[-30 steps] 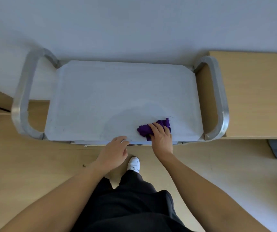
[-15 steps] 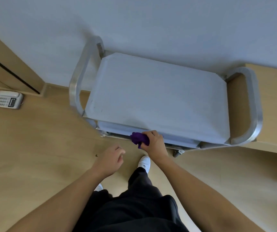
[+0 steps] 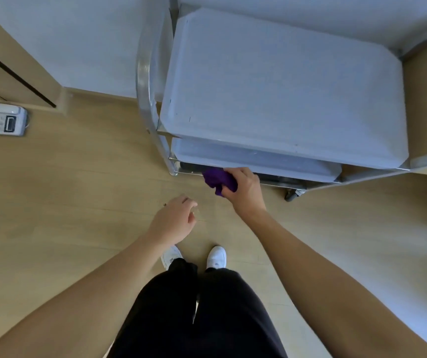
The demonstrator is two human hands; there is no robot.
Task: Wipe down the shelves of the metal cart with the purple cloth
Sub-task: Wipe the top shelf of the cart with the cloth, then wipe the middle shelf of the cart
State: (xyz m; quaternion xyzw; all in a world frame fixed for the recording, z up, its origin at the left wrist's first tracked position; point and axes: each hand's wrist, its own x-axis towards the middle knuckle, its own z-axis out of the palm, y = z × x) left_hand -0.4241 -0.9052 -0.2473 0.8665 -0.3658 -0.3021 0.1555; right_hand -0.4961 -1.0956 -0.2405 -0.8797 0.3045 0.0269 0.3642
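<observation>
The right hand (image 3: 246, 193) grips the bunched purple cloth (image 3: 219, 180), fingers curled round it, with a tail of the fabric hanging below the fist. The cloth is at the front edge of the metal cart (image 3: 284, 86), low down and toward its front left corner, just below the lower shelf (image 3: 259, 157) and against the thin front rail; whether it touches the rail cannot be told. The left hand (image 3: 173, 223) hangs over the floor (image 3: 78, 202) to the left of the right hand, apart from the cart, fingers loosely curled and holding nothing.

The cart's top shelf (image 3: 297, 73) is a pale flat sheet, with a curved handle (image 3: 144, 73) at its left end. 1 caster (image 3: 291, 195) shows under the front edge, right of the cloth. Below the hands are black trousers (image 3: 197, 306) and 2 white shoes (image 3: 216, 257). A white telephone (image 3: 3, 120) lies on the floor at the far left, by the wall (image 3: 91, 42).
</observation>
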